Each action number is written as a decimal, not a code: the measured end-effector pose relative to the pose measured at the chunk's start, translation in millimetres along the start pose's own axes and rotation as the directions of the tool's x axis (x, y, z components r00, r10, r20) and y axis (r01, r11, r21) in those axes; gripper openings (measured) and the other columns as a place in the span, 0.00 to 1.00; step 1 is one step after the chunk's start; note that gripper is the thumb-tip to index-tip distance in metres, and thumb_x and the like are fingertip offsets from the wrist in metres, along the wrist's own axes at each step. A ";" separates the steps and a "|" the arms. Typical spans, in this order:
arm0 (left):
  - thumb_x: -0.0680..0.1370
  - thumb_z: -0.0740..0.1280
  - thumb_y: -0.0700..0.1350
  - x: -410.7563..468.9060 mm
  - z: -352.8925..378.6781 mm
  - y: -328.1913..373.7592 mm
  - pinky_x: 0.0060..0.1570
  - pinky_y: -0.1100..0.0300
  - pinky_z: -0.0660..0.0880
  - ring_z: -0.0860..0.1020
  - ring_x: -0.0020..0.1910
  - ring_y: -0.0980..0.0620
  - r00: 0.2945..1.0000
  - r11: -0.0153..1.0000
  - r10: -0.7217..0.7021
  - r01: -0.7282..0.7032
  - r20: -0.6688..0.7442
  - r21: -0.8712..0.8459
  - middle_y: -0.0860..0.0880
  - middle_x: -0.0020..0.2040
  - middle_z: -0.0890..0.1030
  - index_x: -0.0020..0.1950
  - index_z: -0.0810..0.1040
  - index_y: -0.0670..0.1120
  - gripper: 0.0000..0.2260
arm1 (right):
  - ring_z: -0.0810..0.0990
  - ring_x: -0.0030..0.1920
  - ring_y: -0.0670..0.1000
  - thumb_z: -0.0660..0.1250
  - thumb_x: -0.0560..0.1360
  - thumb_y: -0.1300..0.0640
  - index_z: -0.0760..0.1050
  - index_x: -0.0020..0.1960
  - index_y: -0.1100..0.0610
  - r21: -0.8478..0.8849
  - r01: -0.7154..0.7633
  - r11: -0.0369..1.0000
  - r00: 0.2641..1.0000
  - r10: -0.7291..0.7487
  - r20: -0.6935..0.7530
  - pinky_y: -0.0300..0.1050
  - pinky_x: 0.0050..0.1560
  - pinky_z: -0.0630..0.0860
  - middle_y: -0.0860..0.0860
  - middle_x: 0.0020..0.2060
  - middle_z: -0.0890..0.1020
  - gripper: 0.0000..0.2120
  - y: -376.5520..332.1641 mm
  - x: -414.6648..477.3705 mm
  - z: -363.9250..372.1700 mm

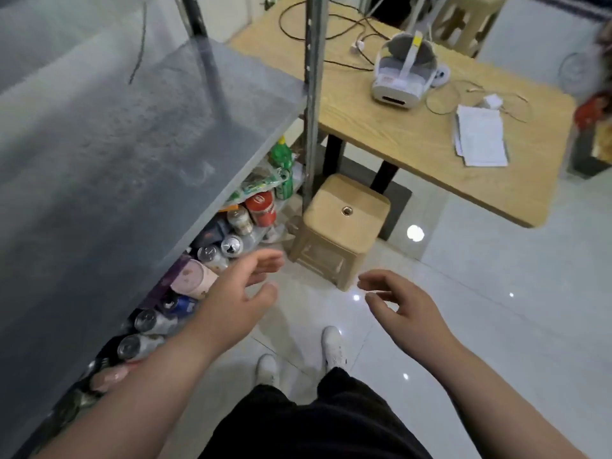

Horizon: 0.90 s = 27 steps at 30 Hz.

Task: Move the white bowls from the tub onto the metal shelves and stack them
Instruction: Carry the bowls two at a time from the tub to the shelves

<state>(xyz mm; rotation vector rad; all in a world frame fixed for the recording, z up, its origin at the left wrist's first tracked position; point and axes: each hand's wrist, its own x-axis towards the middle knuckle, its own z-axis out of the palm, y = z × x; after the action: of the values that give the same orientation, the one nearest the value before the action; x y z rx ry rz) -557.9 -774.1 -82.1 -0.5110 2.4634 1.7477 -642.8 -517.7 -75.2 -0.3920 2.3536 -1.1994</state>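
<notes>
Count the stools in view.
2. One stool stands on the floor beside the table; another stool stands beyond it, at the top edge. Others may be hidden.

Stool (pixel 344 223) beside table (pixel 414 134) — headset (pixel 402 74) on it.

Shining bright and even from overhead. Glinting off the glossy white tiled floor (pixel 496 309) as small round hotspots, most strongly beside the beige plastic stool (pixel 341 226). Dropping only faint, soft shadows onto those tiles. Smearing the grey metal shelf top (pixel 132 144) into blotchy blur. Bowing the pale wooden desk (pixel 414 134) edges outward and blurring the upper right corner.
</notes>
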 end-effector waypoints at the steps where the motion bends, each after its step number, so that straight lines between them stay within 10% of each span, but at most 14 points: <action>1: 0.77 0.64 0.41 3.9 3.7 0.2 0.65 0.57 0.71 0.76 0.63 0.60 0.997 1.000 0.027 -0.028 0.069 0.012 0.62 0.59 0.79 0.61 0.74 0.62 0.19 | 0.78 0.54 0.37 0.65 0.77 0.61 0.77 0.55 0.42 0.036 -0.053 0.998 0.997 0.055 -0.061 0.26 0.52 0.71 0.33 0.50 0.81 0.14 6.5 -19.6 4.6; 12: 0.78 0.66 0.43 -28.7 109.8 19.7 0.62 0.57 0.74 0.77 0.59 0.61 0.775 0.929 0.173 -0.333 0.608 0.160 0.62 0.57 0.79 0.62 0.74 0.60 0.16 | 0.80 0.53 0.38 0.65 0.77 0.62 0.77 0.53 0.42 0.415 -0.289 0.863 0.713 0.483 -0.508 0.27 0.50 0.73 0.35 0.49 0.82 0.15 67.0 -246.0 57.4; 27: 0.77 0.65 0.40 -287.1 307.4 45.2 0.58 0.62 0.74 0.78 0.58 0.61 0.156 0.770 0.144 -0.638 0.977 -0.012 0.63 0.55 0.80 0.60 0.75 0.61 0.17 | 0.79 0.48 0.37 0.65 0.78 0.60 0.78 0.56 0.46 0.672 -0.181 0.718 0.030 0.687 -0.726 0.25 0.46 0.71 0.40 0.49 0.82 0.11 123.6 -559.0 104.4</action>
<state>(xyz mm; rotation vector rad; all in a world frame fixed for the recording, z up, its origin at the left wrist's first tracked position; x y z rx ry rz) -340.8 -411.0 -75.3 1.1167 1.8520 0.9123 -117.7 -266.7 -75.2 1.7815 2.5081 -1.7800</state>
